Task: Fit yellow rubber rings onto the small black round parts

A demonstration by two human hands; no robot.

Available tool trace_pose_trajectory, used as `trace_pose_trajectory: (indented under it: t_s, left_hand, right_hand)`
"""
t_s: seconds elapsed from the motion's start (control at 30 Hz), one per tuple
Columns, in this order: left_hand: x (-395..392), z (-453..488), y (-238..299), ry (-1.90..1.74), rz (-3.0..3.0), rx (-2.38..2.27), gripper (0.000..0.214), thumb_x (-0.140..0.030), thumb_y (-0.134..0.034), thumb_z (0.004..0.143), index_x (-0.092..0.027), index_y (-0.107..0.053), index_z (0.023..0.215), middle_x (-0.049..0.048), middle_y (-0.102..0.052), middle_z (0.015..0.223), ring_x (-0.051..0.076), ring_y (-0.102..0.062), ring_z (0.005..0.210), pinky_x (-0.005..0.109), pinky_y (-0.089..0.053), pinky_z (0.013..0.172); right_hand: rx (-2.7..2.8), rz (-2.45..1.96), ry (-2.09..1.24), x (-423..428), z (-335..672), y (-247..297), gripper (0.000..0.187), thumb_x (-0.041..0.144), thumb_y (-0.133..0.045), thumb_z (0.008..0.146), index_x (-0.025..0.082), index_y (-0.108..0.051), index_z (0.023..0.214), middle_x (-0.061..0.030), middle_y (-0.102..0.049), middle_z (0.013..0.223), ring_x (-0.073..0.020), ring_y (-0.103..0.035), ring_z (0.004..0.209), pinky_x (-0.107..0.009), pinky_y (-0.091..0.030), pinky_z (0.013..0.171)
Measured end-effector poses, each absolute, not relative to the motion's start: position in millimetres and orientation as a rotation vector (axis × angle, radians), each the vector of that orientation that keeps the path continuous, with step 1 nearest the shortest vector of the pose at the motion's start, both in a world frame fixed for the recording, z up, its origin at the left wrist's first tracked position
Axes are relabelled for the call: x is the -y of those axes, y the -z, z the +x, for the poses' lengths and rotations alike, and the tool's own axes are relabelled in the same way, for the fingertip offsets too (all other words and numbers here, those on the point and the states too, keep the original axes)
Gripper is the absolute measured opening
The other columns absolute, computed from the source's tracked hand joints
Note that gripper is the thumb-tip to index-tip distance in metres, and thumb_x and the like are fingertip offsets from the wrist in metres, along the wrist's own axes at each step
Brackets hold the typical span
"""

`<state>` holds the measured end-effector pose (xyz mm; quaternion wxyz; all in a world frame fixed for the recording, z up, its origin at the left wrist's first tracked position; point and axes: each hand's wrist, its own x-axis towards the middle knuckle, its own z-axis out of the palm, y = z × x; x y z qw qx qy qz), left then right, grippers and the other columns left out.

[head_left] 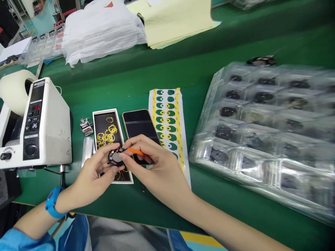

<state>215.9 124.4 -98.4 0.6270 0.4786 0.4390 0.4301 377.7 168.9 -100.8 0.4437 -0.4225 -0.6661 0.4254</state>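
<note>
My left hand [91,174] grips the rim of a small round black electronic part [114,157] with a silvery centre, between thumb and fingers. From the other side my right hand [162,167] pinches a thin orange piece [136,151], its fingertips at the part's right edge. Whether the orange piece is a tool or a strip, I cannot tell. Beneath both hands lies a white-walled box [105,112] with a dark inside, holding several thin yellow rings [106,137]. Beside it is a dark-screened phone [138,122], partly covered by my right hand.
At left stands a white tape dispenser [51,129], with a metal tally counter [86,126] near it. A yellow-and-white sticker sheet [180,139] lies right of the phone. Stacked clear trays [206,150] fill the right. White sheets [102,29] and yellow paper [180,21] lie behind.
</note>
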Motion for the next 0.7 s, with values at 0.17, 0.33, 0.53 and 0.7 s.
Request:
trace_pose_trajectory:
  t_s: [0.17, 0.33, 0.53, 0.7]
  left_hand:
    - [-125.1, 216.7, 97.2, -0.991, 1.068, -1.004, 0.040, -0.009, -0.053, 0.093, -0.028, -0.055, 0.128, 0.0005, -0.065, 0.093, 0.013, -0.060, 0.109, 0.023, -0.051, 0.096]
    - [-126.1, 217.3, 96.3, -0.992, 1.061, -1.000, 0.039, -0.009, -0.053, 0.092, -0.025, -0.053, 0.128, 0.0027, -0.068, 0.106, 0.012, -0.062, 0.107, 0.023, -0.051, 0.097]
    - [-126.4, 218.4, 95.6, -0.992, 1.069, -1.042, 0.039, -0.012, -0.058, 0.090, -0.021, -0.053, 0.127, 0.0052, -0.068, 0.105, 0.015, -0.063, 0.104, 0.025, -0.052, 0.093]
    - [-128.0, 225.3, 94.8, -1.077, 1.014, -1.177, 0.028, -0.020, -0.064, 0.086, -0.019, -0.061, 0.113, 0.0024, -0.067, 0.086, 0.012, -0.064, 0.079, 0.022, -0.056, 0.077]
  right_hand:
    - [1.662, -1.059, -1.045, -169.9, 377.3, 99.7, 0.018, 0.013, -0.057, 0.085, 0.020, -0.062, 0.069, 0.0002, -0.061, 0.078, -0.0097, -0.050, 0.059, -0.023, -0.038, 0.050]
    - [1.705, -1.073, -1.041, -170.3, 378.7, 99.7, 0.018, 0.013, -0.058, 0.084, 0.020, -0.063, 0.069, -0.0004, -0.061, 0.080, -0.0103, -0.051, 0.061, -0.023, -0.040, 0.053]
    - [1.718, -1.058, -0.995, -167.4, 378.2, 102.5, 0.017, 0.013, -0.057, 0.086, 0.020, -0.060, 0.071, -0.0014, -0.061, 0.081, -0.0123, -0.058, 0.066, -0.023, -0.044, 0.054]
    - [1.805, -1.007, -0.782, -163.5, 374.6, 107.0, 0.015, 0.010, -0.055, 0.088, 0.020, -0.058, 0.076, -0.0040, -0.063, 0.083, -0.0163, -0.063, 0.076, -0.026, -0.050, 0.060]
